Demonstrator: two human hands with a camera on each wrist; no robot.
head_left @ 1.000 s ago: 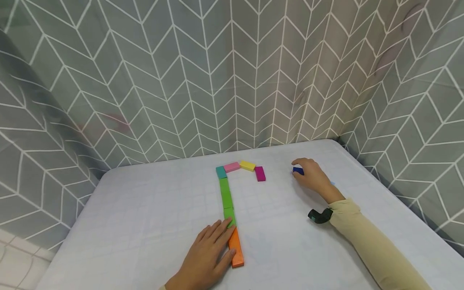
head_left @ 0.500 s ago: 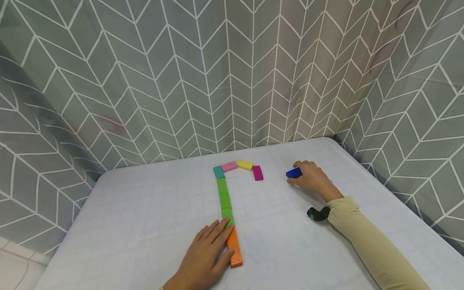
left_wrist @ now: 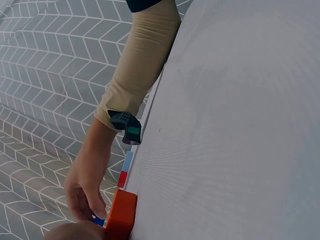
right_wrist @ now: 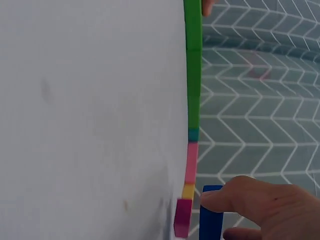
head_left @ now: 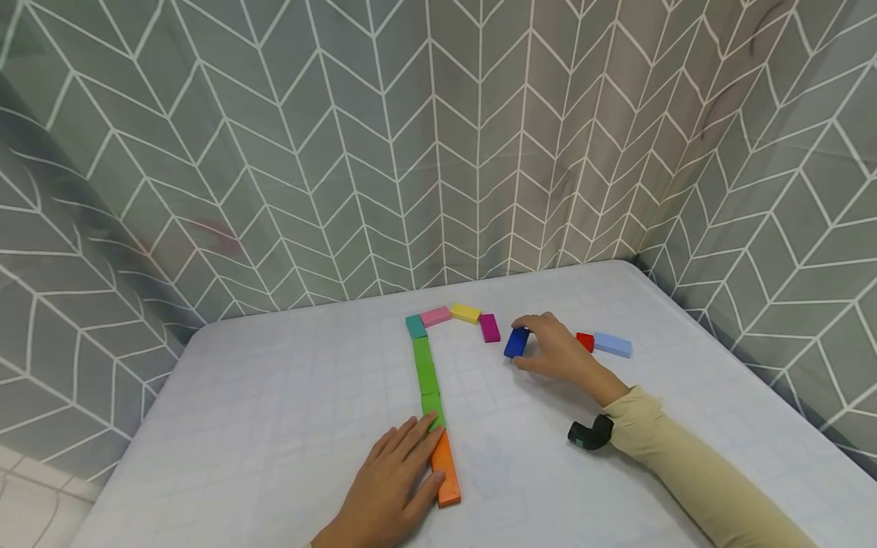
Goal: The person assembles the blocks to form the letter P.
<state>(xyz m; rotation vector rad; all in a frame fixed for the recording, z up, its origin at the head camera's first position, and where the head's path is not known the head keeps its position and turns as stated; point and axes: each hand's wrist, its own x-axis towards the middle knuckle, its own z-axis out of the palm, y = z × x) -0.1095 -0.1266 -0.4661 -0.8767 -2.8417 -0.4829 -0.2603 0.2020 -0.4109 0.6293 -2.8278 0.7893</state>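
Note:
My right hand (head_left: pixel 558 350) pinches a dark blue block (head_left: pixel 517 342) between thumb and fingers, just right of the magenta block (head_left: pixel 489 328). In the right wrist view the thumb lies against the blue block (right_wrist: pixel 211 215), a small gap from the magenta one (right_wrist: pixel 183 218). My left hand (head_left: pixel 390 479) lies flat with fingers spread, fingertips touching the lower green block (head_left: pixel 432 405) and the orange block (head_left: pixel 447 476). From the orange block a row runs up through green blocks to a teal block (head_left: pixel 416 326), then bends right through pink (head_left: pixel 436 316) and yellow (head_left: pixel 466 313) to magenta.
A red block (head_left: pixel 585 342) and a light blue block (head_left: pixel 613 345) lie end to end behind the right hand. A black curved device (head_left: pixel 591 434) is worn at the right wrist. The white table (head_left: pixel 274 411) meets a patterned grey curtain (head_left: pixel 329 152) at the back.
My right hand has carried the blue block left, close to the magenta block, and turned it more upright in view. Red and light blue blocks are now uncovered. The left hand stays in place.

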